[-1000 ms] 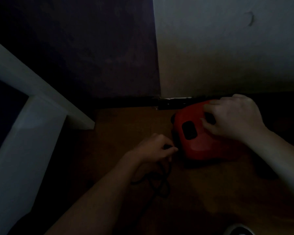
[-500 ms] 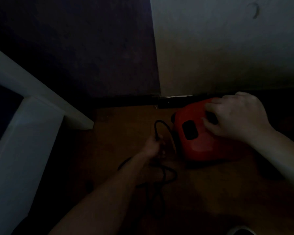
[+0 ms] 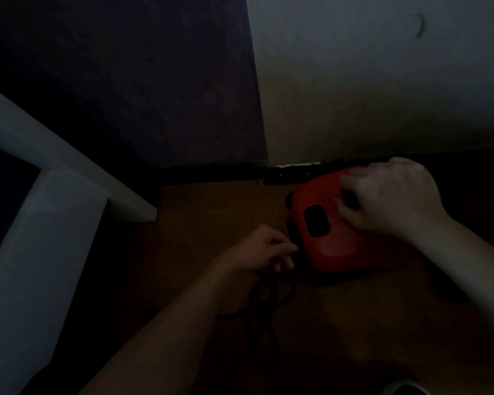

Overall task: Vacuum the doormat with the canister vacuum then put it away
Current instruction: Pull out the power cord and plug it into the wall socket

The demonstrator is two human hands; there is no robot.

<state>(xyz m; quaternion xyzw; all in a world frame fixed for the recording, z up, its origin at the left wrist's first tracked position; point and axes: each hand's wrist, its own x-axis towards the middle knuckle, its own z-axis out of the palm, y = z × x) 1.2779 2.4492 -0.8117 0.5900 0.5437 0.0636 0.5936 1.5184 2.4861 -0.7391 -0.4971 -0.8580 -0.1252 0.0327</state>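
The red canister vacuum (image 3: 340, 240) sits on the brown floor in a dim corner, close to the wall. My right hand (image 3: 388, 195) rests on its top, fingers pressed near a black button. My left hand (image 3: 260, 249) is at the vacuum's left end, pinching the black power cord (image 3: 263, 312). The cord hangs in loops below that hand onto the floor. The doormat is out of sight.
A white wall (image 3: 382, 81) and a dark panel (image 3: 126, 81) meet at the corner behind the vacuum. A white frame (image 3: 40, 223) slants along the left. Brown floor (image 3: 211, 209) lies between the frame and the vacuum. A pale object (image 3: 405, 390) peeks in at the bottom edge.
My left hand pulled away with a loop of cord, then returned to the vacuum's left end. The cord loops below it shifted. My right hand stayed on the vacuum.
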